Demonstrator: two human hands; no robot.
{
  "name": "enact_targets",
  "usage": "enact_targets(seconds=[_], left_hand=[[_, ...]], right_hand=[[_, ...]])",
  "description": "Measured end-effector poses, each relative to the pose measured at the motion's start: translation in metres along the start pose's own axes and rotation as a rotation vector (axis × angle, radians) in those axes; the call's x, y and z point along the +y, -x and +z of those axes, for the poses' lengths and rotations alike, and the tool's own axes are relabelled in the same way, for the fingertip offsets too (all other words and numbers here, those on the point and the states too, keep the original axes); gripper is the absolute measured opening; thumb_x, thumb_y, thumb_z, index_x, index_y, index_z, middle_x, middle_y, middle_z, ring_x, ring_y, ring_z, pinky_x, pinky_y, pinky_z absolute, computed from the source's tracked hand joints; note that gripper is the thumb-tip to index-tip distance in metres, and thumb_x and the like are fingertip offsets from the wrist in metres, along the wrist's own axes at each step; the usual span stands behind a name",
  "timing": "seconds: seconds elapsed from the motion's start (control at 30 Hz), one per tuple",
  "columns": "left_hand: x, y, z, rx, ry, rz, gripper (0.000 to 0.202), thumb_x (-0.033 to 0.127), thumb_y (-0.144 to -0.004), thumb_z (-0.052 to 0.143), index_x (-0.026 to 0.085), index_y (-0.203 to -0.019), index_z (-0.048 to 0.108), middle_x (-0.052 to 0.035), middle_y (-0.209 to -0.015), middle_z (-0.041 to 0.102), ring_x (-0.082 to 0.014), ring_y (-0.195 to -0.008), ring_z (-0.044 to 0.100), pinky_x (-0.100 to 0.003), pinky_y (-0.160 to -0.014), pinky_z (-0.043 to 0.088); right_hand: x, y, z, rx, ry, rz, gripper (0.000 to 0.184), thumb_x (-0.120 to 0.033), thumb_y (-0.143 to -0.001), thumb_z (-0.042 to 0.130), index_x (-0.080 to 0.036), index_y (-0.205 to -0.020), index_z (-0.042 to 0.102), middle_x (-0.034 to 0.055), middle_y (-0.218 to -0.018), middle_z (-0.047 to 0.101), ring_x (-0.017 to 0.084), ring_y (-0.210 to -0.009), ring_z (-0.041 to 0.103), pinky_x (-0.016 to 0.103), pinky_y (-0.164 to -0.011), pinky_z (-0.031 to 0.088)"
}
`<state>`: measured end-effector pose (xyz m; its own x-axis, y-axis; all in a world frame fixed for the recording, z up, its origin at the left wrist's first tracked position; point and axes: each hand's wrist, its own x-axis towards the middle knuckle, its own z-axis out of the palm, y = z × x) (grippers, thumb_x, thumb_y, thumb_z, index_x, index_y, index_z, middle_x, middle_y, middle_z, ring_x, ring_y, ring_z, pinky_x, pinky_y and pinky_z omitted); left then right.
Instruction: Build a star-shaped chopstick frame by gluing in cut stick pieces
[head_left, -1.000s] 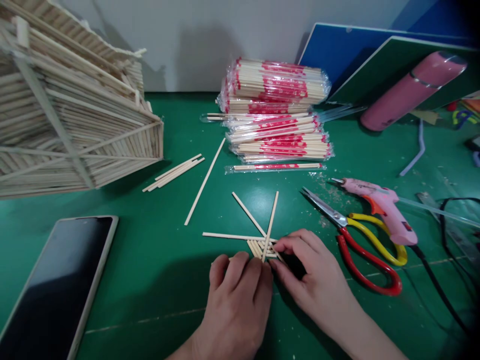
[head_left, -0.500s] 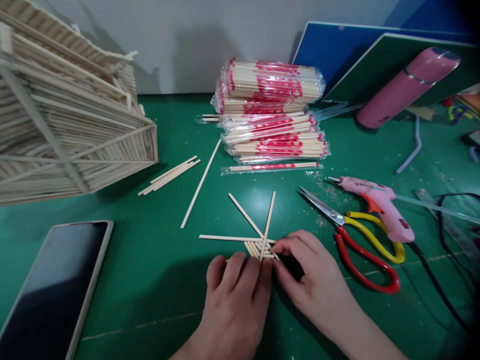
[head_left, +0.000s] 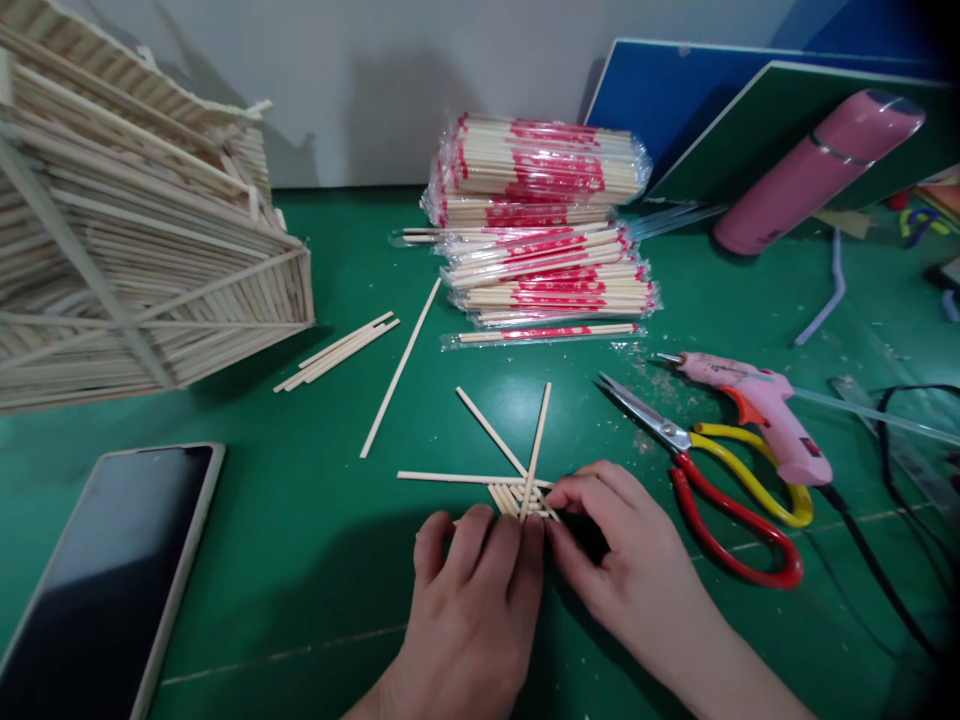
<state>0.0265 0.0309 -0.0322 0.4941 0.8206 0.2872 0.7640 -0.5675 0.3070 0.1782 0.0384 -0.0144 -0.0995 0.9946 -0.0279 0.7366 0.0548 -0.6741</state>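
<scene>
Several pale wooden chopsticks (head_left: 491, 432) cross one another on the green table, with shorter sticks laid side by side where they meet. My left hand (head_left: 474, 590) is closed over the near side of this stick assembly, its curled fingers hiding part of it. At the right end, my right hand (head_left: 619, 545) pinches the assembly between thumb and forefinger. One stick (head_left: 535, 445) points up and away from between the hands. Farther left lie a loose chopstick (head_left: 401, 368) and a small group of shorter sticks (head_left: 337, 352).
Wrapped chopsticks (head_left: 547, 240) are piled at the back. A large stick-built structure (head_left: 150, 230) stands left, above a phone (head_left: 112, 570). Scissors (head_left: 697, 450), a pink glue gun (head_left: 757, 400) with a cord, and a pink bottle (head_left: 817, 175) are on the right.
</scene>
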Motion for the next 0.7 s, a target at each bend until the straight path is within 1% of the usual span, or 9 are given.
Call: enact_targets(seconds=[0.13, 0.37, 0.6, 0.7], left_hand=[[-0.0003, 0.0009, 0.0003, 0.011, 0.005, 0.008, 0.024, 0.023, -0.084, 0.040, 0.019, -0.098, 0.059, -0.0030, -0.085, 0.062, -0.0209, -0.087, 0.048, -0.040, -0.081, 0.028], [0.0001, -0.0005, 0.0000, -0.005, 0.010, 0.003, 0.024, 0.024, -0.083, 0.042, 0.018, -0.097, 0.060, -0.0030, -0.084, 0.062, -0.0212, -0.086, 0.047, -0.041, -0.081, 0.027], [-0.0001, 0.0025, 0.0014, 0.028, -0.009, 0.015, 0.023, 0.022, -0.082, 0.043, 0.018, -0.097, 0.060, -0.0039, -0.085, 0.063, -0.0220, -0.088, 0.048, -0.041, -0.082, 0.027], [-0.0002, 0.0004, -0.0019, 0.047, 0.015, 0.020, 0.022, 0.023, -0.083, 0.041, 0.018, -0.093, 0.061, -0.0034, -0.084, 0.064, -0.0221, -0.088, 0.049, -0.041, -0.081, 0.027]], right_hand=[[-0.0009, -0.0001, 0.0006, 0.003, -0.009, 0.008, 0.011, -0.013, -0.074, 0.050, -0.019, -0.081, 0.056, 0.0034, -0.079, 0.054, 0.017, -0.075, 0.050, 0.031, -0.064, 0.042], [0.0000, 0.0001, 0.0016, -0.002, -0.009, 0.009, 0.011, -0.013, -0.075, 0.050, -0.020, -0.081, 0.055, 0.0035, -0.080, 0.054, 0.017, -0.075, 0.050, 0.031, -0.064, 0.042], [0.0000, -0.0010, 0.0004, -0.013, -0.020, 0.006, 0.012, -0.013, -0.075, 0.049, -0.020, -0.082, 0.055, 0.0038, -0.080, 0.054, 0.017, -0.076, 0.050, 0.031, -0.065, 0.043], [0.0004, -0.0013, -0.0012, -0.028, -0.026, -0.013, 0.015, -0.011, -0.075, 0.049, -0.021, -0.084, 0.055, 0.0036, -0.081, 0.054, 0.017, -0.077, 0.050, 0.031, -0.065, 0.043]])
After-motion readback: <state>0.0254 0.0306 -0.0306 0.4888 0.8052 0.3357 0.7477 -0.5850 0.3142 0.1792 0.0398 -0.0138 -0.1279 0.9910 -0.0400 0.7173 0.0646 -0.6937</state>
